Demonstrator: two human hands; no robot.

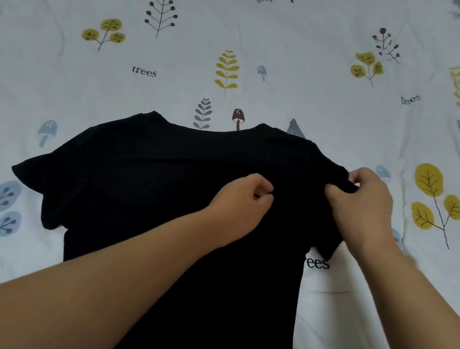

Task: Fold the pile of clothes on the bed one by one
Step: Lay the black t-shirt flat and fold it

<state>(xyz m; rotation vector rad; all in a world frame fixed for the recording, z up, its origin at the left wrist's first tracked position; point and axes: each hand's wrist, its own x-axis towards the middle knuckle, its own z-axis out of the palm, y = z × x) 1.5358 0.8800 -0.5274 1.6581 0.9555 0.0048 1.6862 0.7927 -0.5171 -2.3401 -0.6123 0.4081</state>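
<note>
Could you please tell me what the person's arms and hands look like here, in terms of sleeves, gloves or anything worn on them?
Both forearms come in bare from the lower edge of the picture, with no sleeve in view. The left hand and the right hand wear no gloves, and no ring, watch or bracelet shows on either hand or wrist. No markings are visible on them.

Bedroom (tree-print bedsheet [294,66])

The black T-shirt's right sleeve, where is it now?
In the head view it sits right of centre, bunched in the right hand, beside the left hand, on the printed bedsheet.
</note>
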